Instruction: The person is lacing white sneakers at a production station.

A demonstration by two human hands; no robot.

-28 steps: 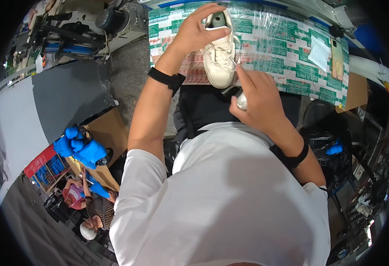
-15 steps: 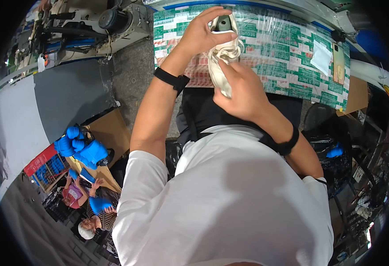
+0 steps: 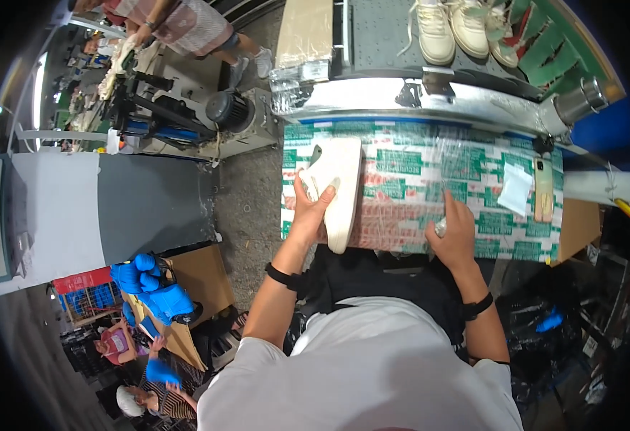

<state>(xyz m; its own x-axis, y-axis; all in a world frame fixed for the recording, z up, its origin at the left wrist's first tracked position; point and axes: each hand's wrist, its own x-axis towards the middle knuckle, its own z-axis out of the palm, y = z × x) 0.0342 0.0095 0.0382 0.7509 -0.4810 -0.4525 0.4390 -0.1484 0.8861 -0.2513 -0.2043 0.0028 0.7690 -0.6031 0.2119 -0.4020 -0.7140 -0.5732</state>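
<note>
My left hand is closed round a cream sneaker. The sneaker lies over on its side, with its pale sole facing right and its dark green inside showing through the opening at upper left. On the right, my right hand is closed over the wrapped work surface, apart from the sneaker. A small shiny thing shows at its palm and a thin tip sticks out past the index finger; its kind cannot be made out.
A folded white sheet and a phone lie at the surface's right end. Beyond a metal rail, cream sneakers stand on a conveyor. A motor sits at left. Other people work at far left and lower left.
My view has tilted up, bringing the conveyor into sight. The sneaker has turned onto its side in my left hand. My right hand has let go of it and moved right.
</note>
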